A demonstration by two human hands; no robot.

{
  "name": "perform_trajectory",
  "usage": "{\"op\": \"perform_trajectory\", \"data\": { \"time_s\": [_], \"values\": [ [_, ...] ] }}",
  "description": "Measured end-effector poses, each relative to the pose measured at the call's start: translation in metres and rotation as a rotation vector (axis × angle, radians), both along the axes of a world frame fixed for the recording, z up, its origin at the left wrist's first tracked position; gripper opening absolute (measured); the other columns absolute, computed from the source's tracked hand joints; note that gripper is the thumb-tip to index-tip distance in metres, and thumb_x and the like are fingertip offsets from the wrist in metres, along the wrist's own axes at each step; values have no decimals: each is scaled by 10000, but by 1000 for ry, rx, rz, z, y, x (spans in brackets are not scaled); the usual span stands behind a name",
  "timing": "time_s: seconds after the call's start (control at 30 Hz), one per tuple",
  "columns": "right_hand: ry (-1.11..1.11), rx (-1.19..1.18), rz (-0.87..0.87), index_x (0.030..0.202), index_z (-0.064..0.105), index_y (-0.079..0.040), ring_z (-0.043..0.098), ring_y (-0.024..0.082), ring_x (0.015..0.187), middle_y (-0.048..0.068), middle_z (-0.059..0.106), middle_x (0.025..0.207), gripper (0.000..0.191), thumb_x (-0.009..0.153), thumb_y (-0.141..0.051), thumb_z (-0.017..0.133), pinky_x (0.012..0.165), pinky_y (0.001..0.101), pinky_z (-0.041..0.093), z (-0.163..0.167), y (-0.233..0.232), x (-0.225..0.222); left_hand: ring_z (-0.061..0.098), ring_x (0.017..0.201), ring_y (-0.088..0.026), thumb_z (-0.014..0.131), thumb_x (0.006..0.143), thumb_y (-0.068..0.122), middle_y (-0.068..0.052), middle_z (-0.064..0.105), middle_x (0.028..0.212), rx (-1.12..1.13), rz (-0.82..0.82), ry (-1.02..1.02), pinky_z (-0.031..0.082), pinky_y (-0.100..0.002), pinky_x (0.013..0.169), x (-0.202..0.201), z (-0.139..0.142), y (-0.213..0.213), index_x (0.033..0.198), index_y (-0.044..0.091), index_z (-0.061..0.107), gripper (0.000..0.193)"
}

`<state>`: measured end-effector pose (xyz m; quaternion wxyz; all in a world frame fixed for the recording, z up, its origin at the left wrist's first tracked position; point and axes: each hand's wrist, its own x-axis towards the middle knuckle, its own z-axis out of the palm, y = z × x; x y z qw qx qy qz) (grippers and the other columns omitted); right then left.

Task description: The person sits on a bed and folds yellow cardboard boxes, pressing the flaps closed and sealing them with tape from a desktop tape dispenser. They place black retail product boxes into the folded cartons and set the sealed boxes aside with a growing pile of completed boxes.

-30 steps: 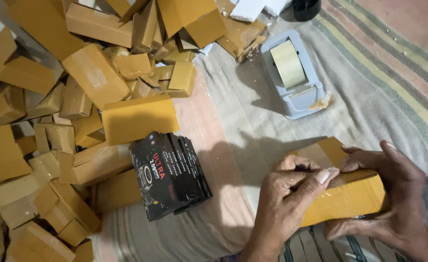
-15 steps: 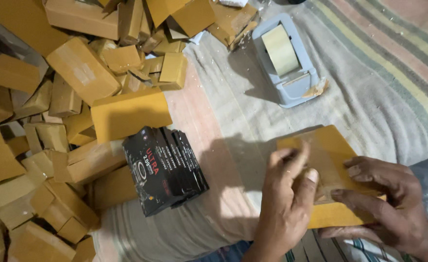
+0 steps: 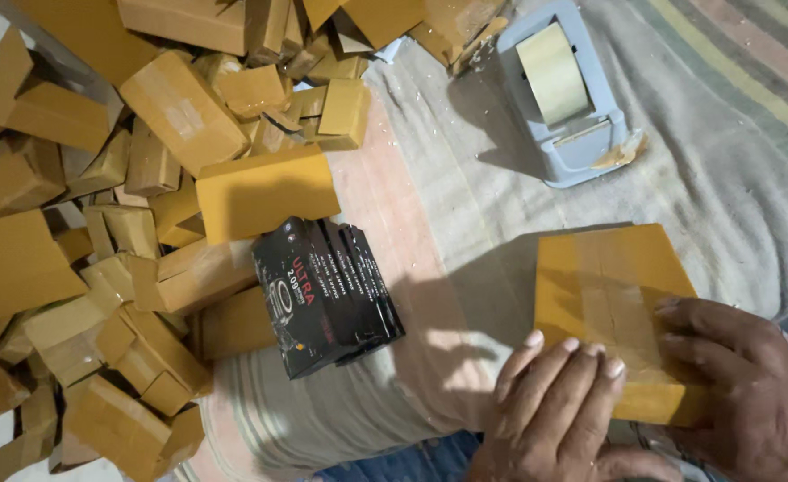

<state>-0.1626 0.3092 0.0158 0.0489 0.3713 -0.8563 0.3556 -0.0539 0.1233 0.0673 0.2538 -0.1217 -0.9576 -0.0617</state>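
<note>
Striped cloth (image 3: pixel 733 170) spread flat across the floor, grey and beige with pale pink bands, lit from above with hard shadows. On it, near the bottom right, a flat tan parcel (image 3: pixel 604 286) with clear tape running across its top face, lying at a slight angle. Left hand (image 3: pixel 559 406) laid on the parcel's near left corner, fingers stretched and together, fingertips pressing on the taped face, not wrapped round anything. Right hand (image 3: pixel 751 384) resting along the parcel's right edge and near corner, fingers extended across the top, thumb hidden, so a flat press rather than a closed grasp as far as can be seen. Up the cloth from the parcel, well apart from both hands, a grey tape dispenser (image 3: pixel 568 98) holding a roll of pale tape (image 3: pixel 553 71), with a torn scrap stuck at its cutter end. Left of the hands, between parcel and heap, a stack of black boxes (image 3: pixel 327 295) with red and white print, standing close together and leaning against wrapped parcels. Filling the left half and top of the view, a loose heap of tan parcels (image 3: pixel 99 223) of many sizes, tumbled at all angles, one long block (image 3: pixel 264 192) lying just above the black boxes and touching their top edge.
</note>
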Motion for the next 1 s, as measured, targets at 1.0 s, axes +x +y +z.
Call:
{"op": "perform_trajectory", "data": {
  "time_s": [1.0],
  "values": [
    [80,19,415,1227,548,-61,547,374,1336,196,547,1350,728,573,-210,829,1186,568,430,-63,6,2,522,1494,-335,837,852,342,-187,600,1488,46,-182,-383,343,-517,1300,-2,-12,-39,1445,-14,597,732]
  ]
}}
